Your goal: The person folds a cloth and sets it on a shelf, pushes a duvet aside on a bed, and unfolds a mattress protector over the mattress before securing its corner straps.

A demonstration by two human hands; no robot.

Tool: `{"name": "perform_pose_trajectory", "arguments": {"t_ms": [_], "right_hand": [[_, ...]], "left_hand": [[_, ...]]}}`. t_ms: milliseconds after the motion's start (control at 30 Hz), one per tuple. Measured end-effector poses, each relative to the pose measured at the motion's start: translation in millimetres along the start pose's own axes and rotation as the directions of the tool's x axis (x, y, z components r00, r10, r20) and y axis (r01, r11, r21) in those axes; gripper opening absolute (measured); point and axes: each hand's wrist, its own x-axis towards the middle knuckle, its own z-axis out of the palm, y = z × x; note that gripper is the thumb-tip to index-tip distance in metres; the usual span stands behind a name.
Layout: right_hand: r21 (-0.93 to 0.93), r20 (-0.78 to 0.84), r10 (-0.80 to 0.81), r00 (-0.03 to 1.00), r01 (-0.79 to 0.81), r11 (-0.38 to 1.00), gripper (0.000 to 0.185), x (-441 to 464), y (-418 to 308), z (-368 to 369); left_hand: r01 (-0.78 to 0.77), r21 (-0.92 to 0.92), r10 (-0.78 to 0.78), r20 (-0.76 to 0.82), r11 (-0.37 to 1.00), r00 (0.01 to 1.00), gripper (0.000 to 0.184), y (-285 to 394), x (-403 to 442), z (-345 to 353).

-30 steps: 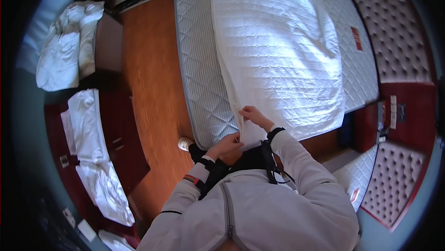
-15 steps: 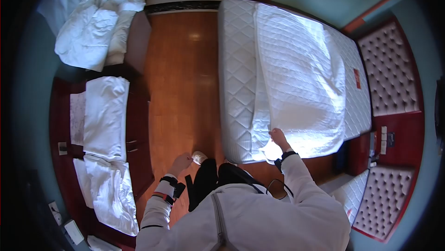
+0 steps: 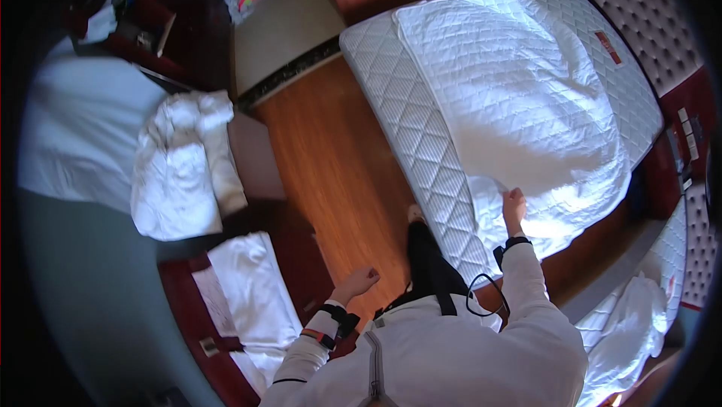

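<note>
A white quilted mattress pad [image 3: 519, 83] lies spread over the upper part of a mattress [image 3: 432, 132], with creases and its near edge crumpled. My right hand [image 3: 514, 208] is closed on this near part of the pad, close to the side of the bed facing me. The fingertips are partly hidden, and the fabric folds around them. My left hand [image 3: 358, 283] hangs in the air over the wooden floor, fingers curled in and nothing visible in them. It is nearest to the folded white linen on the cabinet and touches nothing.
A white duvet [image 3: 180, 174] is heaped on a chair at the left. Folded white linen [image 3: 256, 283] lies on a dark red cabinet [image 3: 192, 324]. A second bed with rumpled white cloth [image 3: 628, 332] stands at lower right. Wooden floor [image 3: 331, 159] runs between cabinet and bed.
My view has turned and shifted, so the bed now appears slanted. My right hand stays on the pad's near edge; my left hand is still raised with curled fingers.
</note>
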Motion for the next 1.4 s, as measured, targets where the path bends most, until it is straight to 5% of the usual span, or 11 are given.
{"name": "perform_pose_trajectory", "arguments": {"t_ms": [100, 200, 333, 500, 700, 800, 900, 1067, 1133, 1300, 1400], "right_hand": [[0.036, 0.036, 0.189, 0.981, -0.19, 0.981, 0.025, 23.5, -11.7, 20.9], [-0.001, -0.004, 0.165, 0.986, -0.165, 0.986, 0.026, 52.3, -32.9, 34.5], [0.107, 0.007, 0.233, 0.972, -0.233, 0.967, 0.024, 89.8, -60.6, 15.4], [0.399, -0.217, 0.344, 0.914, -0.238, 0.885, 0.02, 94.3, -76.7, -41.9], [0.747, -0.209, 0.599, 0.773, -0.269, 0.608, 0.013, 15.1, -112.5, -138.6], [0.694, -0.319, 0.526, 0.789, -0.184, 0.697, 0.014, -32.1, -156.6, -152.2], [0.703, -0.163, 0.546, 0.822, -0.292, 0.649, 0.011, -74.1, -225.5, -161.3], [0.739, -0.096, 0.626, 0.773, -0.366, 0.565, 0.008, -129.5, -290.8, -143.2], [0.719, -0.191, 0.702, 0.686, -0.389, 0.576, 0.008, -148.0, -286.4, -114.4], [0.468, -0.179, 0.83, 0.528, -0.697, 0.543, 0.022, -152.5, -258.2, -65.8], [0.377, -0.148, 0.717, 0.681, -0.631, 0.678, 0.029, -112.0, -212.6, -19.3]], "left_hand": [[0.029, -0.041, -0.031, -0.04, 0.999, 0.999, 0.037, 31.1, 12.0, -73.4], [0.009, 0.062, -0.008, -0.011, 0.998, 1.0, 0.038, 69.4, 51.8, -135.3], [-0.211, 0.188, 0.238, -0.129, 0.959, 0.963, 0.054, 129.3, 118.8, -187.6], [-0.581, 0.551, 0.683, 0.027, 0.599, 0.73, 0.079, 224.5, 217.7, -224.7], [-0.676, 0.635, 0.756, 0.215, 0.373, 0.619, 0.114, 340.1, 306.1, -224.0], [-0.684, 0.703, 0.813, 0.275, 0.194, 0.513, 0.114, 389.0, 333.4, -210.2], [-0.72, 0.659, 0.892, 0.166, 0.218, 0.421, 0.081, 434.9, 367.5, -205.4], [-0.939, 0.32, 0.892, 0.45, -0.127, 0.033, 0.02, 485.6, 412.2, -223.4], [-0.968, 0.248, 0.826, 0.536, 0.042, 0.173, 0.01, 476.4, 410.7, -223.6], [-0.918, 0.387, 0.716, 0.616, 0.089, 0.33, 0.015, 434.9, 403.6, -258.4], [-0.905, 0.413, 0.662, 0.652, 0.1, 0.37, 0.017, 406.3, 384.0, -298.8]]}}
